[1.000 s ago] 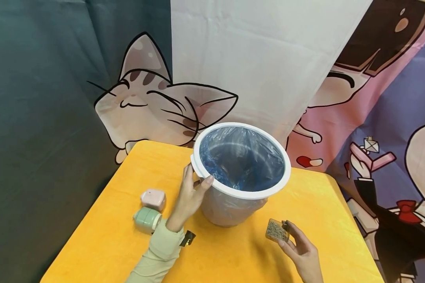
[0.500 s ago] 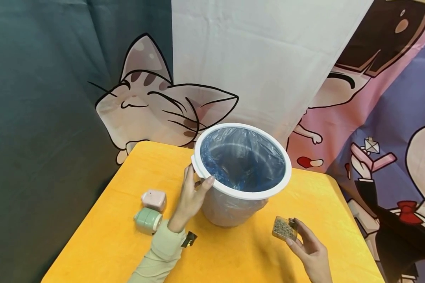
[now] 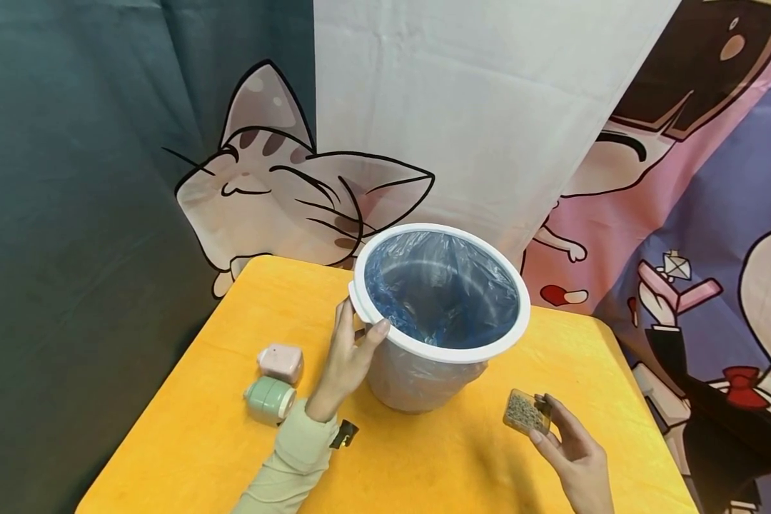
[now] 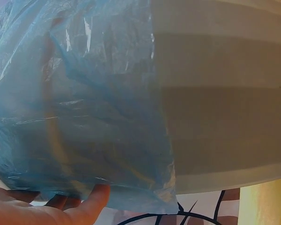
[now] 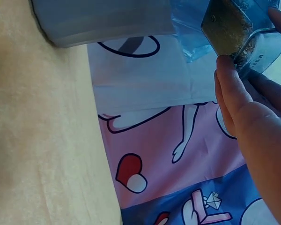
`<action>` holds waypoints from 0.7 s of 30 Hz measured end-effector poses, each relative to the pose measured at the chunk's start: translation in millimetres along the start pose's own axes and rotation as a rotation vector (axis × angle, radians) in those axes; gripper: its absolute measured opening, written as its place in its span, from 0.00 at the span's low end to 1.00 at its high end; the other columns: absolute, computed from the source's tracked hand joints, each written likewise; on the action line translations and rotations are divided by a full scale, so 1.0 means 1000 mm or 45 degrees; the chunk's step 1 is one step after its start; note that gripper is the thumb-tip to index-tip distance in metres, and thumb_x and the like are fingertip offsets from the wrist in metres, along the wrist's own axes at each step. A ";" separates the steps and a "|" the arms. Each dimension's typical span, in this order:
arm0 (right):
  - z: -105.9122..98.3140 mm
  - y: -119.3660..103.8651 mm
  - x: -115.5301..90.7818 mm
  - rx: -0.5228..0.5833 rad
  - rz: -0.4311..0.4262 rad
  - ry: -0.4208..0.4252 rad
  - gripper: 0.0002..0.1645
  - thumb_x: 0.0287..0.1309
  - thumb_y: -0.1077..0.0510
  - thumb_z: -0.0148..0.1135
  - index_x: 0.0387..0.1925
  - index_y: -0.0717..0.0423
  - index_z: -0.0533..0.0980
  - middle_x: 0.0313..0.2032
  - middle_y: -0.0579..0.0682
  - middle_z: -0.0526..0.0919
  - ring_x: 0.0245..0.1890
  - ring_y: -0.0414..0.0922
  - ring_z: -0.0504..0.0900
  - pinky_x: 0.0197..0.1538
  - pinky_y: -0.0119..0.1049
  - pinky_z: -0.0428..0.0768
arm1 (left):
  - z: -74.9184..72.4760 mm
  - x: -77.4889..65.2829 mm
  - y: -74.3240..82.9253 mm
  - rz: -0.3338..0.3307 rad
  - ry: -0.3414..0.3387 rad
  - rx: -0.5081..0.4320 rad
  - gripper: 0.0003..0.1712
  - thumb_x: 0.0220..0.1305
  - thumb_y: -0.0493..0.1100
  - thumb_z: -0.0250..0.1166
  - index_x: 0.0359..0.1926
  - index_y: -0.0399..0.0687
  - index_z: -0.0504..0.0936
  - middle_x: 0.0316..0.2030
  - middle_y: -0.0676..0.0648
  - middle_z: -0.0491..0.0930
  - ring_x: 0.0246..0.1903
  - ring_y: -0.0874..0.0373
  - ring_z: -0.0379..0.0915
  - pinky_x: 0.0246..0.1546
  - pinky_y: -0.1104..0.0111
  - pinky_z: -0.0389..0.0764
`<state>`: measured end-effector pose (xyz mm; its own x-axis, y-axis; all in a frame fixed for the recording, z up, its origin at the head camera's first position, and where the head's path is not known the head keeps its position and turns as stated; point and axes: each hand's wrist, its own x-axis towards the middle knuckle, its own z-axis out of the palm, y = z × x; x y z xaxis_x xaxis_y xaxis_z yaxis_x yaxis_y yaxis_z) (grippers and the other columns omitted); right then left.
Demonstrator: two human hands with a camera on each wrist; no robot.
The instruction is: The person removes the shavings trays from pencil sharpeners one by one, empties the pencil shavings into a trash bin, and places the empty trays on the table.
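A white-rimmed trash bin [image 3: 452,353] stands upright on the table, lined with a thin blue plastic bag [image 3: 443,296] folded over its outside. My left hand [image 3: 345,360] grips the bin's left rim, thumb at the front edge. From close by, the left wrist view has the bag [image 4: 98,117] hanging down the bin's pale side [image 4: 215,112]. To the right of the bin, my right hand [image 3: 575,453] pinches a small clear plastic box [image 3: 522,412], raised above the table and tilted. Fine grey-brown bits fill part of the box [image 5: 241,35]; their kind cannot be told.
Left of my left forearm lie a pink squarish bottle [image 3: 280,363] and a green rounded bottle [image 3: 270,400], close together. A yellow cloth covers the table [image 3: 417,464]. Behind it hangs a printed cartoon curtain [image 3: 488,107]. A small dark item [image 3: 344,433] is at my left cuff.
My right hand has moved to the right, carrying the clear box away from the bin. My left hand keeps its grip on the rim, and the bin has stayed put.
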<state>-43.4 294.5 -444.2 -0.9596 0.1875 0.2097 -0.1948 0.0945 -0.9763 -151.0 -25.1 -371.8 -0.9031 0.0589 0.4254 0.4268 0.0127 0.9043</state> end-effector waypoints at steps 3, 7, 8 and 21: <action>-0.001 -0.003 0.001 0.001 -0.017 0.014 0.34 0.44 0.76 0.54 0.56 0.64 0.59 0.53 0.64 0.62 0.54 0.50 0.59 0.47 0.33 0.65 | 0.000 0.000 0.000 -0.005 -0.002 -0.012 0.38 0.54 0.46 0.55 0.62 0.48 0.46 0.55 0.46 0.50 0.49 0.52 0.56 0.42 0.58 0.66; -0.002 -0.007 0.002 0.019 -0.056 0.026 0.34 0.42 0.78 0.53 0.55 0.65 0.59 0.52 0.65 0.62 0.54 0.51 0.59 0.47 0.34 0.65 | 0.001 0.001 0.001 -0.016 -0.006 -0.040 0.38 0.54 0.46 0.55 0.62 0.49 0.45 0.55 0.47 0.49 0.49 0.51 0.56 0.42 0.58 0.66; -0.003 -0.007 0.002 0.020 -0.067 0.028 0.34 0.42 0.78 0.53 0.55 0.65 0.59 0.52 0.65 0.62 0.53 0.51 0.59 0.47 0.34 0.65 | 0.001 0.001 0.001 -0.022 -0.006 -0.040 0.38 0.54 0.46 0.55 0.62 0.49 0.45 0.55 0.47 0.49 0.50 0.51 0.56 0.42 0.58 0.66; -0.010 -0.019 0.011 -0.011 -0.105 0.038 0.34 0.43 0.77 0.53 0.56 0.63 0.60 0.52 0.64 0.62 0.54 0.51 0.59 0.47 0.34 0.65 | 0.001 0.000 0.001 -0.027 0.003 -0.038 0.38 0.55 0.46 0.54 0.62 0.49 0.45 0.55 0.47 0.48 0.50 0.54 0.55 0.42 0.59 0.67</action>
<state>-48.1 304.4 -422.9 -0.9340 0.2078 0.2906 -0.2708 0.1189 -0.9553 -150.1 -24.4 -370.8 -0.9119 0.0564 0.4065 0.4063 -0.0161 0.9136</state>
